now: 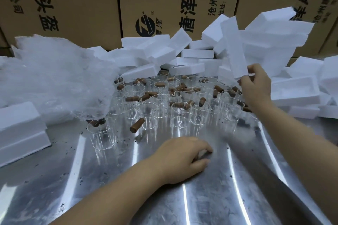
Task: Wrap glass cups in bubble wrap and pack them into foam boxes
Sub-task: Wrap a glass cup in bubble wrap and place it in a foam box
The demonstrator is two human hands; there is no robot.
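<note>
Steel table [237, 188] (walled by cartons [82, 5]): glass cups [161, 104] hemmed between bubble wrap [54, 75] and foam boxes [292, 89]. Foam piece [235, 51] gripped by right hand [256, 86]; left hand [182, 157] rested loosely curled, empty.

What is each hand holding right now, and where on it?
The right hand grips a white foam piece by its lower end; the left hand rests on the metal table, holding nothing.

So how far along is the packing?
Early, it seems. Done: the foam boxes stacked at left may be packed; I cannot tell. In hand: the right hand grips a foam piece; the left hand rests on the table. Left: dozens of cups stand unwrapped beside the bubble wrap.
</note>
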